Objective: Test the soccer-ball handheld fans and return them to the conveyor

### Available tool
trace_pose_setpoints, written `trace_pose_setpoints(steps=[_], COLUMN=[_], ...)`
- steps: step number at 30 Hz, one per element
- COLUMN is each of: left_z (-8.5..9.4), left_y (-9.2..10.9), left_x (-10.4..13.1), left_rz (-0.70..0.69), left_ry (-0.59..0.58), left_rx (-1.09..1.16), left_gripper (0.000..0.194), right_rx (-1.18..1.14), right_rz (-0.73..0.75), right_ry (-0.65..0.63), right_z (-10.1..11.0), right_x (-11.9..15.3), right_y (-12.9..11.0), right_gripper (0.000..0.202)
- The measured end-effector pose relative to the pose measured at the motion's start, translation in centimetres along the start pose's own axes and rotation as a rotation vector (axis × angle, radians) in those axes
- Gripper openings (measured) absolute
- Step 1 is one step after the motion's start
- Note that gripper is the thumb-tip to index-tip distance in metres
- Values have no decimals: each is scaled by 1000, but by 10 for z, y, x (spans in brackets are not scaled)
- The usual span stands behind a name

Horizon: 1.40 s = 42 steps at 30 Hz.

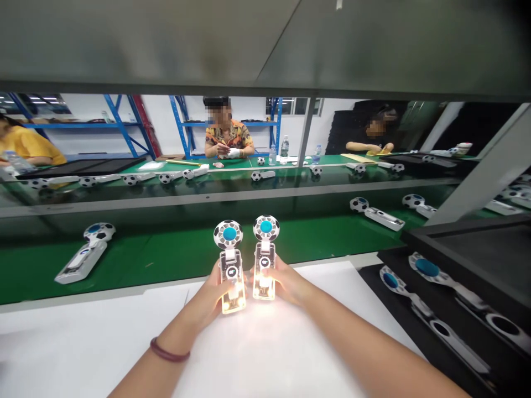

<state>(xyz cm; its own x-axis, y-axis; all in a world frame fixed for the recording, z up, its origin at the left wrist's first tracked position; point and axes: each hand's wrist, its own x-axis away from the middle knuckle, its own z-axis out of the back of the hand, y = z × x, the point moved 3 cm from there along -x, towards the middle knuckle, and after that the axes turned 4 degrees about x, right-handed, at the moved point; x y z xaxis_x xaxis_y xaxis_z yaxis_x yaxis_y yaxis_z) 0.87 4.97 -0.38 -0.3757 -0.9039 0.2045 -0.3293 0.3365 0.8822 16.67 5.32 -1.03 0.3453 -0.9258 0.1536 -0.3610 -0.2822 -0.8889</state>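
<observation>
My left hand (214, 296) is closed around a handheld fan (230, 265) with a round soccer-ball-patterned head and a blue centre. In my right hand (286, 281) is a matching handheld fan (264, 257), also gripped around its see-through body. Both fans stand side by side, heads up, a small gap between them. Warm light glows from the lower part of each body, and a small round dark display shows on each. My thumbs lie on the fronts of the bodies. Below them is a white work surface (265, 354).
Beyond runs a green conveyor belt (174, 243) with a fan (85, 254) at left and another fan (379, 217) at right. A black tray (373, 271) at right holds more fans. An overhead panel (166, 44) spans the top. Co-workers sit across the line.
</observation>
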Motion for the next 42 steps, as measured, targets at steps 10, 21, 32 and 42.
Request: trace_pose_setpoints(steps=[10,21,32,42], left_z=[3,2,4,1], left_y=[-2,-3,-5,-2], left_x=[-3,-3,-4,-1], left_rz=[25,-11,-6,-8], left_ry=[-42,-79,-129,-137], left_rx=[22,38,56,47], left_gripper=[68,66,74,74], right_rx=[-39,-41,-66,-65], right_rz=[25,24,46,25], right_ry=[-27,-51,-160,-149], right_z=[-2,1,2,4], right_x=[1,-1,-2,-2], right_y=[1,5,8,10], right_gripper=[60,60,71,72])
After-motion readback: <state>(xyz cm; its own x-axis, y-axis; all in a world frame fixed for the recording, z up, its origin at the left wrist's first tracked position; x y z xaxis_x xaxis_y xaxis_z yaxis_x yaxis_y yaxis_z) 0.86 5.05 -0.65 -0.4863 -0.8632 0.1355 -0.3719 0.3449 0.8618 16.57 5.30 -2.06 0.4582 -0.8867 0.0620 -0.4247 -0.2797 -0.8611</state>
